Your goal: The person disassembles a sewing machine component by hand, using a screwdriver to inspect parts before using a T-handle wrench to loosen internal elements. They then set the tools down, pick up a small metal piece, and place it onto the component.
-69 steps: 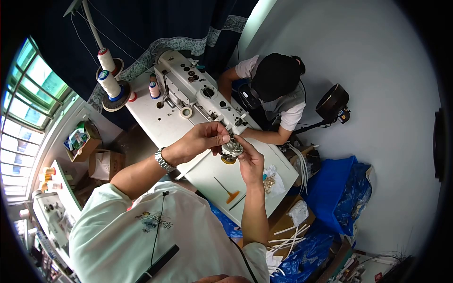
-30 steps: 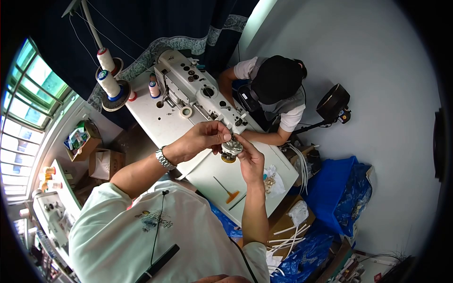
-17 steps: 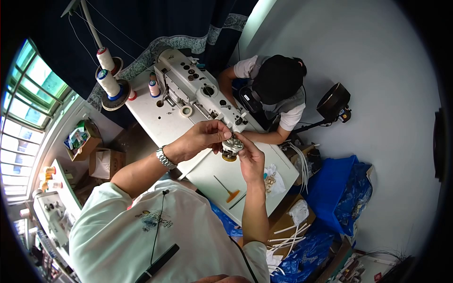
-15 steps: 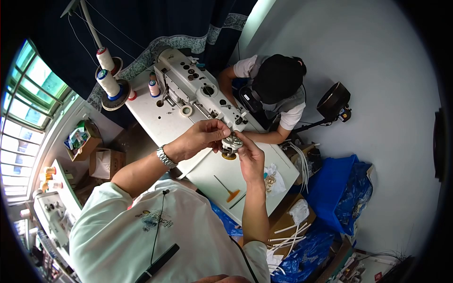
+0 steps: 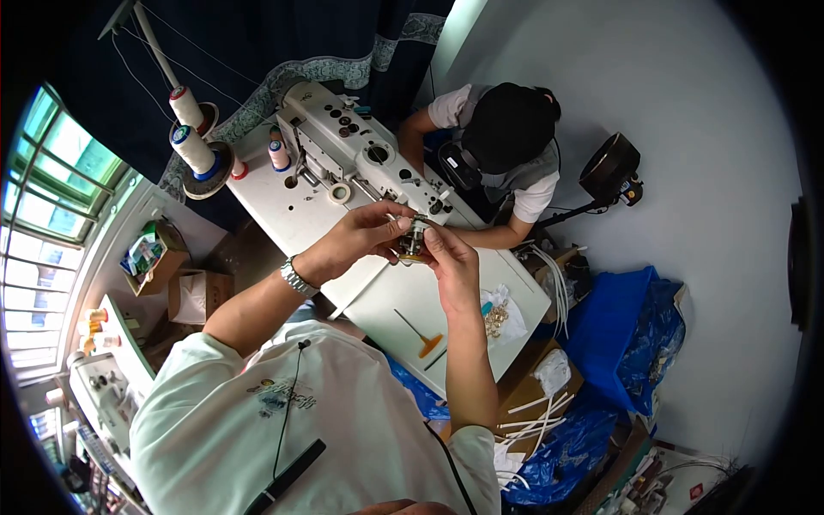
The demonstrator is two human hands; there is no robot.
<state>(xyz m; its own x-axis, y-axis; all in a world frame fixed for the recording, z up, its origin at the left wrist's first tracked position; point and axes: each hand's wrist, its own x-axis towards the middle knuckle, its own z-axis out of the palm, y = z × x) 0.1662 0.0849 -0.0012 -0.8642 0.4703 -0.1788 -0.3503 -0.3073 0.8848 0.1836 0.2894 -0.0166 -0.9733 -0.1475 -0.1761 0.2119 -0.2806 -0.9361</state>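
Metal part [image 5: 413,239] | pinched between left hand [image 5: 365,235] and right hand [image 5: 450,263], both clamped | step: turning for inspection | next: steady 2-hand grip, above table [image 5: 412,300] at 12 o'clock

a big white flat bench [image 5: 403,305] carries a white sewing machine [image 5: 360,159] lying on its side. on the bench also lie an orange-handled t-shaped tool [image 5: 418,335], a clear bag of gold bits [image 5: 498,316] and a pink thread spool [image 5: 279,156].

Hands at the metal part: two, left hand [image 5: 365,236] and right hand [image 5: 452,264]
Metal part [image 5: 412,239]: one
Thread cones [image 5: 194,148]: three
Sewing machine [image 5: 360,163]: one
T-handle tool [image 5: 418,334]: one
Tape roll [image 5: 340,193]: one
Other person [image 5: 502,142]: one
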